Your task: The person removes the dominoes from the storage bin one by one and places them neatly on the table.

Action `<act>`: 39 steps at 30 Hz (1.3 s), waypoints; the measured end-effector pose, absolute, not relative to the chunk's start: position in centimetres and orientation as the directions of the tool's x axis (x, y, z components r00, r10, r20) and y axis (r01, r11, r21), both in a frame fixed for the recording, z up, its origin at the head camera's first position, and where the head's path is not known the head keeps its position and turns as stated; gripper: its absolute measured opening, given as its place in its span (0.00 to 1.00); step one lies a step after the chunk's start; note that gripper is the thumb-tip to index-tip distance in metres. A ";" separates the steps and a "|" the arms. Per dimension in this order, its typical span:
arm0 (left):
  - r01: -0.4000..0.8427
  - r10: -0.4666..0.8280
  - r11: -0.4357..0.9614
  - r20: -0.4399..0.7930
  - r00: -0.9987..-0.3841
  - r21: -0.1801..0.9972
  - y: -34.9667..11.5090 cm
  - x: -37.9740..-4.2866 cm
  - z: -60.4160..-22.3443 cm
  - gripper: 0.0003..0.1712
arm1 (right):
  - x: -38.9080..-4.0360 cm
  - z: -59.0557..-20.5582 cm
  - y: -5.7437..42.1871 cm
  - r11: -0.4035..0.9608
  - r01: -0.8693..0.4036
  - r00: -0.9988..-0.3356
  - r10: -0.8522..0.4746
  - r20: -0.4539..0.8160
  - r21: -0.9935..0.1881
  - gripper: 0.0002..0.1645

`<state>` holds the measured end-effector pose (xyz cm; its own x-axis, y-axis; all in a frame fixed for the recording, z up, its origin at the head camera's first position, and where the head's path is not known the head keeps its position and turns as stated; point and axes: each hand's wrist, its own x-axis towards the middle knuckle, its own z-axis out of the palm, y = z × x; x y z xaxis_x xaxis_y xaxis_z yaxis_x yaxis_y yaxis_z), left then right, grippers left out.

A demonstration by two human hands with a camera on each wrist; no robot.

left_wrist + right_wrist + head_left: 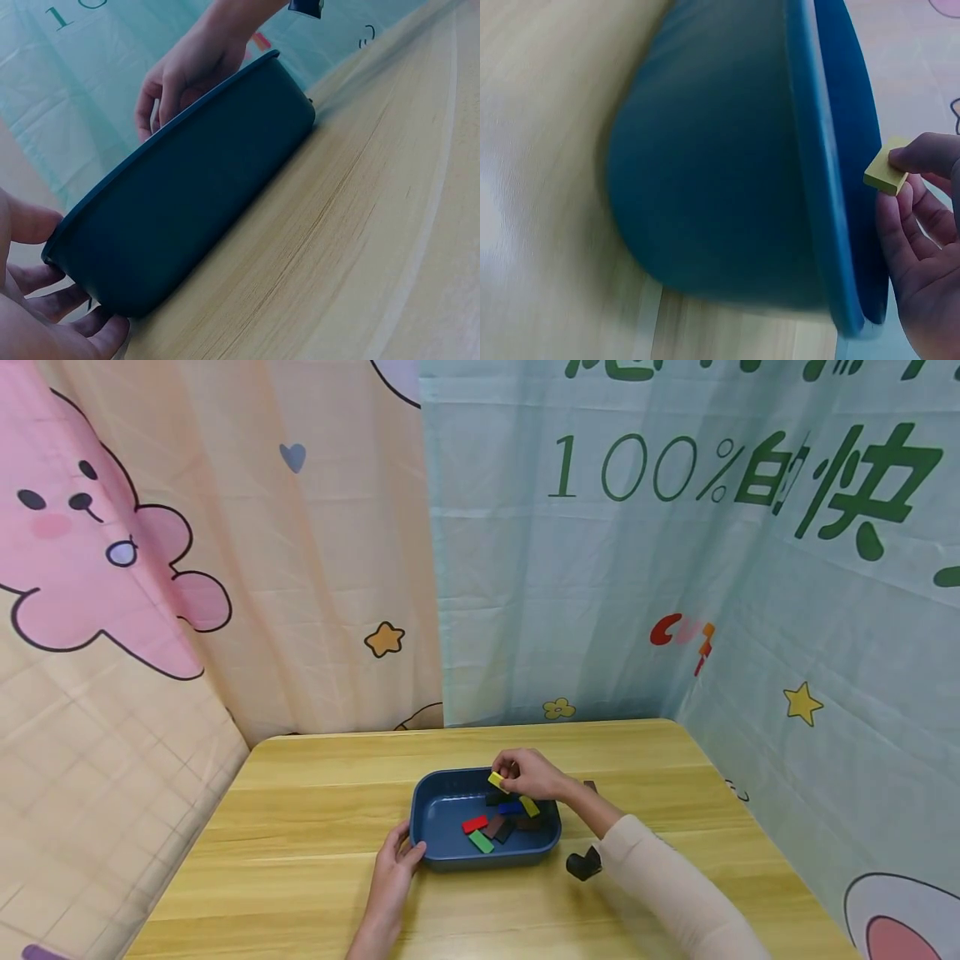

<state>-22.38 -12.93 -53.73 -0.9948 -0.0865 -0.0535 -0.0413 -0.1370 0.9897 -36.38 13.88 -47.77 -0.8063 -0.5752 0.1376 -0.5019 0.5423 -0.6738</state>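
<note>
Block (883,174), yellow, flat-faced — pinched in my right hand (534,775) over the smooth, round-cornered blue basin (442,814), lower centre of the frame. My left hand (393,860) grips the basin's lower-left corner — wood-grained table (300,835) beneath.

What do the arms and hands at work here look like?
They are human, with no gloves on the left hand or the right hand. A plain cream sleeve covers part of the right forearm, stopping short of the hand. The left forearm shows bare as far as the head view reaches. A black object shows beside the sleeve; whether it is worn, I cannot tell.
</note>
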 end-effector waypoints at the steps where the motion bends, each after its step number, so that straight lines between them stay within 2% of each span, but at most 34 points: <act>1: -0.042 -0.087 -0.136 -0.054 -0.995 0.990 -12.9 -22.4 -53.7 0.30 | -36.4 -47.8 14.0 0.544 -0.496 -0.810 -0.570 0.135 -0.677 0.10; 17: -0.056 -0.084 -0.133 -0.068 -0.994 0.989 -12.6 -22.4 -53.6 0.31 | -36.5 -47.2 17.4 0.541 -0.505 -0.824 -0.535 0.188 -0.672 0.09; 25: -0.065 -0.091 -0.140 -0.078 -0.993 0.988 -12.5 -22.5 -53.7 0.30 | -36.2 -47.5 19.0 0.562 -0.433 -0.870 -0.465 0.163 -0.705 0.08; 39: -0.049 -0.086 -0.139 -0.061 -0.994 0.989 -12.6 -22.4 -53.6 0.31 | -35.9 -47.6 22.0 0.502 -0.353 -0.909 -0.382 0.163 -0.790 0.11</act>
<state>-22.39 -12.60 -53.60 -0.9944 -0.0864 -0.0614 -0.0490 -0.1391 0.9891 -35.87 22.04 -47.63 -0.9095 -0.3824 0.1633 -0.3529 0.5020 -0.7896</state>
